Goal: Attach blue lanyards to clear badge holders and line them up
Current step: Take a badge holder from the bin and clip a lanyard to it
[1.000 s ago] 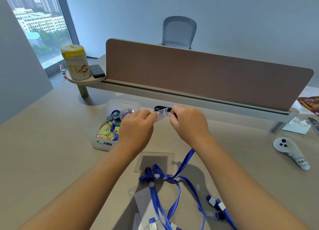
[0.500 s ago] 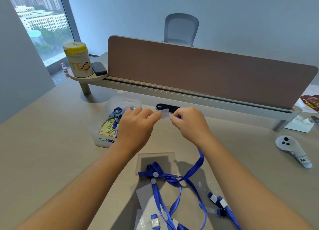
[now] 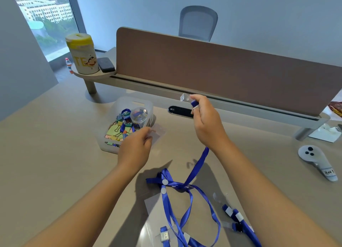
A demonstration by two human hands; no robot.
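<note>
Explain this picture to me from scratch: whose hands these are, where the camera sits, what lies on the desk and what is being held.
There is no machine here. A person works with two bare hands, and one wide-angle camera worn on their head looks forward and down at the beige desk.

The left hand pinches a clear plastic badge holder just above the desk. The right hand, raised higher, grips the clip end of a blue ribbon lanyard, whose strap hangs down to a tangle of more blue lanyards and clear holders near the person.

Also on the desk: a translucent plastic bin of coloured binder clips and a white handheld controller with a handwritten label. A brown divider panel stands behind, with a yellow-lidded canister on its shelf.
</note>
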